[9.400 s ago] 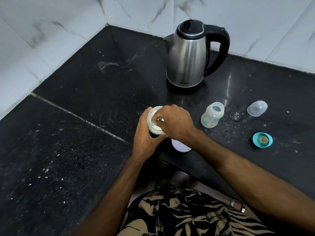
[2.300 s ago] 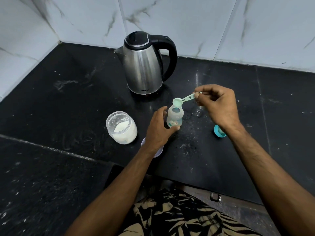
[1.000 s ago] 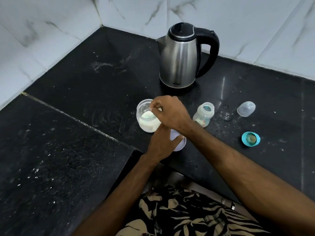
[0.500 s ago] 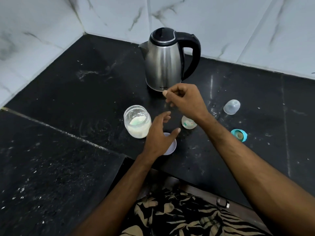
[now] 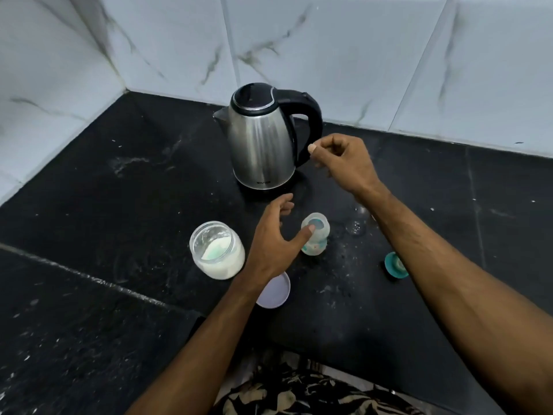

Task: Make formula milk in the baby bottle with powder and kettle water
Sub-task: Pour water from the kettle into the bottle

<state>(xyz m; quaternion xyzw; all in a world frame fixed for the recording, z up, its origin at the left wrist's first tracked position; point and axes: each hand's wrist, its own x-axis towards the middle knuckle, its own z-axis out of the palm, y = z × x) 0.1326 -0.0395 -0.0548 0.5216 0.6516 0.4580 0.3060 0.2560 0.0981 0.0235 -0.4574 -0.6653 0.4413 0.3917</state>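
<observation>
- The left hand (image 5: 273,244) is hovering with relaxed, spread fingers, its thumb touching the rim of the bottle (image 5: 315,235); it is gripping nothing.
- The right hand (image 5: 341,164) is hanging beside the kettle (image 5: 263,139) handle, fingers curled, holding nothing visible.
- The bottle is standing upright and uncapped on the counter (image 5: 119,190), in front of the kettle.
- The open jar (image 5: 217,250) of powder is sitting left of the bottle, a green scoop (image 5: 217,252) lying inside.
- A lid (image 5: 275,292) is lying under the left wrist; a teal ring (image 5: 395,265) is lying to the right.
</observation>
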